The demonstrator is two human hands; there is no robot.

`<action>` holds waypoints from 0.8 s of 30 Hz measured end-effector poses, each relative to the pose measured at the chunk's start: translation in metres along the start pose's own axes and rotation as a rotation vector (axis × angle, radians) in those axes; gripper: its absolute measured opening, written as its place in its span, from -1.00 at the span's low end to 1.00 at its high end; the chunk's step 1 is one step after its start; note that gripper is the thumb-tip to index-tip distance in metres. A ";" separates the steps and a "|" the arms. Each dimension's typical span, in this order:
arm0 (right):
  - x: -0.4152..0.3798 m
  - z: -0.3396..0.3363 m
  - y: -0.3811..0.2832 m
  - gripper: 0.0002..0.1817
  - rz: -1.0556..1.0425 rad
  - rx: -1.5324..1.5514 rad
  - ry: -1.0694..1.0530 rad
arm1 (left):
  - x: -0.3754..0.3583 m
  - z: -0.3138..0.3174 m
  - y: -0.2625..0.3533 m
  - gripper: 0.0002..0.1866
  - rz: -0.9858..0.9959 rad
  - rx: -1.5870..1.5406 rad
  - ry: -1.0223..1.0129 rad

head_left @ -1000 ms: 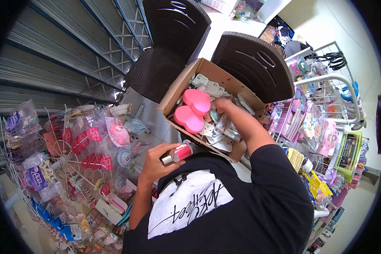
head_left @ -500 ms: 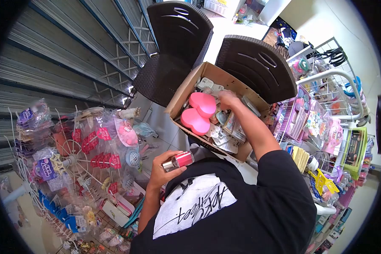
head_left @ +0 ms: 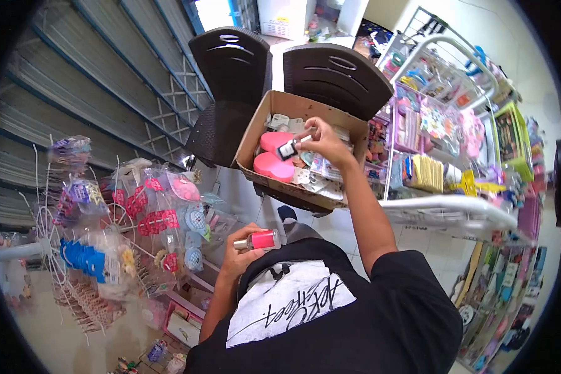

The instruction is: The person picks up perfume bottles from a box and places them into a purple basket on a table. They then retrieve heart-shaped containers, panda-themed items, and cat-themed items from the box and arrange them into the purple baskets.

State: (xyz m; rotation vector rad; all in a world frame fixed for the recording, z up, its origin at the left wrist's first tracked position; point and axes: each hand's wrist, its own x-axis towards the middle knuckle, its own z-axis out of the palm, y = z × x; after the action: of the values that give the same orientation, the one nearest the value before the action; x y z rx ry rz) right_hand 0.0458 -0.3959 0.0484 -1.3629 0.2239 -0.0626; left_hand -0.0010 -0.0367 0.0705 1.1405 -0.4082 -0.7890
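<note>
Left hand closed around pink bottle, long axis roughly horizontal, silver cap poking out left of grip. Right hand pinches small dark bottle over cardboard box, tilted, pale cap up-right.

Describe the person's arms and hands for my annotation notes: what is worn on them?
Both forearms are bare. The left hand and right hand show no gloves. Short black sleeves belong to a black T-shirt with a white script-printed panel. Rings or a watch cannot be made out.
</note>
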 end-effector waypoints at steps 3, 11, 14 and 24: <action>-0.063 0.021 0.027 -0.44 0.024 0.253 0.008 | -0.015 0.002 -0.005 -0.50 0.005 0.011 -0.117; -0.239 0.080 0.072 -0.57 0.079 0.709 0.071 | -0.039 0.046 -0.029 -0.56 -0.109 -0.271 -0.311; -0.293 0.076 0.085 -0.62 0.283 0.920 0.108 | -0.033 0.076 -0.037 -0.56 -0.155 -0.282 -0.427; -0.495 -0.039 0.087 -0.66 -0.073 0.930 0.566 | 0.001 0.257 -0.134 -0.48 -0.526 -0.021 -0.801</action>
State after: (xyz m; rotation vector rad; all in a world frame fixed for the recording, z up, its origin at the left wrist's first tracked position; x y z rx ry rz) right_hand -0.4532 -0.3294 0.0166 -0.3971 0.5388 -0.5495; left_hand -0.2159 -0.2304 0.0462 0.8765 -0.7687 -1.7193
